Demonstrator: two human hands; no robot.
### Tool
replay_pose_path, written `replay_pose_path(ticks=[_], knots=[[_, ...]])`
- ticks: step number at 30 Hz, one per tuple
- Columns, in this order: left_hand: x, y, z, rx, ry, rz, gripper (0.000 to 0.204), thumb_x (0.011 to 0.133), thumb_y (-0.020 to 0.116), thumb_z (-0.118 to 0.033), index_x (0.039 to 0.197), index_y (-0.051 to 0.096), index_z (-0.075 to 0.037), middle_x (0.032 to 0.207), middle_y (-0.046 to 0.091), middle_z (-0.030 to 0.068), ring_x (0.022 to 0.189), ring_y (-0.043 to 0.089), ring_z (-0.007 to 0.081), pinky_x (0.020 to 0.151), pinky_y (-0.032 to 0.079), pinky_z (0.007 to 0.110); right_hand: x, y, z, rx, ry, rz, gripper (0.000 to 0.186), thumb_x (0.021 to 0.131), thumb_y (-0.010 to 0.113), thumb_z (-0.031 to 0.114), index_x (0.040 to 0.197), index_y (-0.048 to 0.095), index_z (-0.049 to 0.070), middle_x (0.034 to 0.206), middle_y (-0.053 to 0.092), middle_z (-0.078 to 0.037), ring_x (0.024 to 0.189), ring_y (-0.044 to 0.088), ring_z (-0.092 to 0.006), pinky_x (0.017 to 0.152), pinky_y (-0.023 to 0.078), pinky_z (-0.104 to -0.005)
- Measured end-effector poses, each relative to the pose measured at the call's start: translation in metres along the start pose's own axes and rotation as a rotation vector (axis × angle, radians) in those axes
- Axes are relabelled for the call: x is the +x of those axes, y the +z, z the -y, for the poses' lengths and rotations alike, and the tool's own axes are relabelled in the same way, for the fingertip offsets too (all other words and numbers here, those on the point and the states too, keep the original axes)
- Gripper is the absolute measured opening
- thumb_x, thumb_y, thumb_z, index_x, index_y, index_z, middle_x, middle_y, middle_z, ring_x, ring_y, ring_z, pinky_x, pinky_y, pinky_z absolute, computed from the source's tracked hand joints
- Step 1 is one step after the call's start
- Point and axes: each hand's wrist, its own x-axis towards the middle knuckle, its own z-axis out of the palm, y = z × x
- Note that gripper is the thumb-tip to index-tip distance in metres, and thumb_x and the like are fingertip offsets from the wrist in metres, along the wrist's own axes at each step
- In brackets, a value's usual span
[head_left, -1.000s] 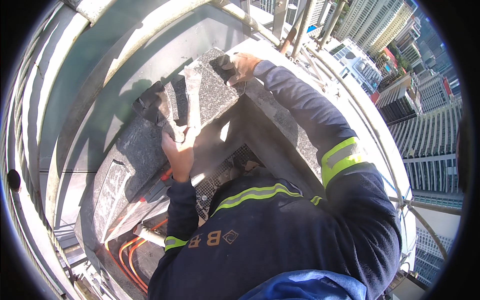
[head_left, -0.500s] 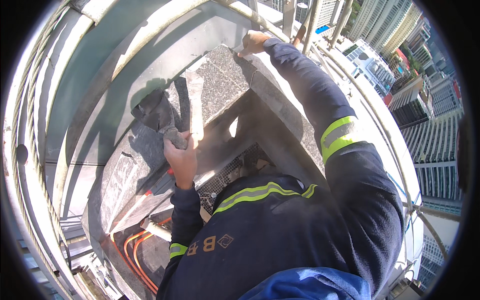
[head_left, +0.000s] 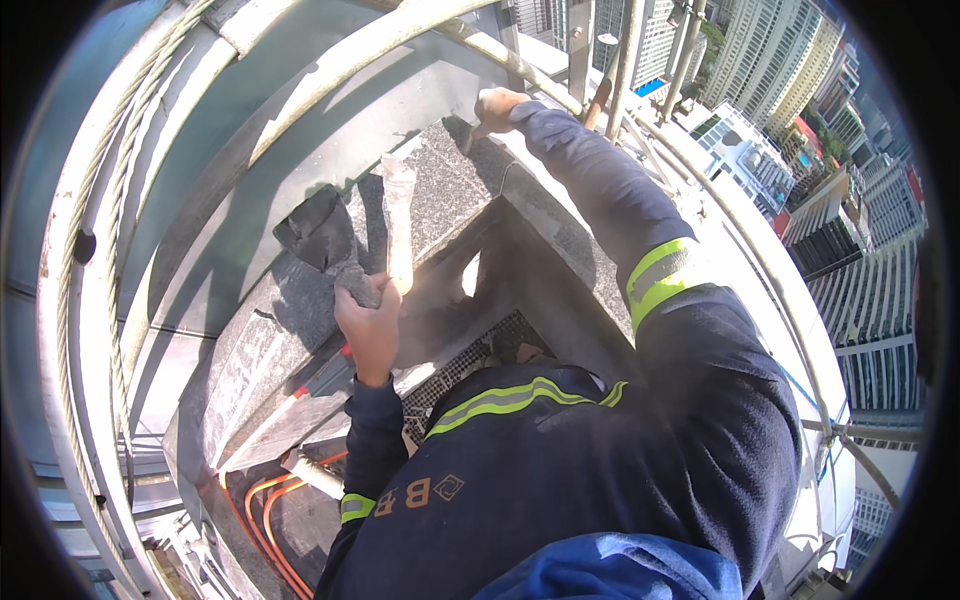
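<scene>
My left hand [head_left: 365,332] is closed round a crusted dark trowel-like tool [head_left: 322,232] and a long pale flat-ended tool [head_left: 398,215], both lying up over a speckled grey stone ledge [head_left: 440,180]. My right hand [head_left: 497,110] is bent at the ledge's far corner, fingers pointing down beside a small dark patch or piece; whether it grips this is hard to make out. Under my arms is a hazy recess [head_left: 540,290] with a black mesh [head_left: 455,360] at its bottom.
A curved pale metal rail [head_left: 330,65] and steel cables [head_left: 130,130] arc round the left. Upright poles [head_left: 625,60] and more rails stand at the right, with high-rise buildings [head_left: 780,70] far below. Orange hoses [head_left: 270,510] run through the lower-left part of the structure.
Since a second ago my right hand has moved forward to the far edge of the ledge, off the dark spot on its top. My left hand keeps its grip with little movement.
</scene>
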Motion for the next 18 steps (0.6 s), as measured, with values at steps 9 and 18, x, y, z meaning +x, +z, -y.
replay_pose_path(ticks=[9,18], knots=[[-0.023,-0.025,0.020,0.221,0.019,-0.101,0.026,0.082,0.077,-0.014,0.097,0.062,0.001,0.085,0.065,0.0076,0.081,0.059,0.0155,0.079,0.048,0.032,0.002,0.053,0.029,1.591,0.124,-0.024,0.027,0.099,0.059,0.024,0.075,0.052,0.013,0.057,0.035,0.006,0.044,0.031,-0.0084,0.041,0.022,-0.0280],[-0.034,-0.035,0.018,0.178,-0.040,-0.074,0.030,0.087,0.072,-0.004,0.107,0.051,0.005,0.094,0.070,0.0152,0.061,0.061,0.0109,0.053,0.052,0.025,0.027,0.001,0.030,1.688,-0.055,-0.162,0.027,0.102,0.056,0.023,0.077,0.051,0.012,0.060,0.026,0.009,0.049,0.024,-0.0064,0.048,0.020,-0.0267]])
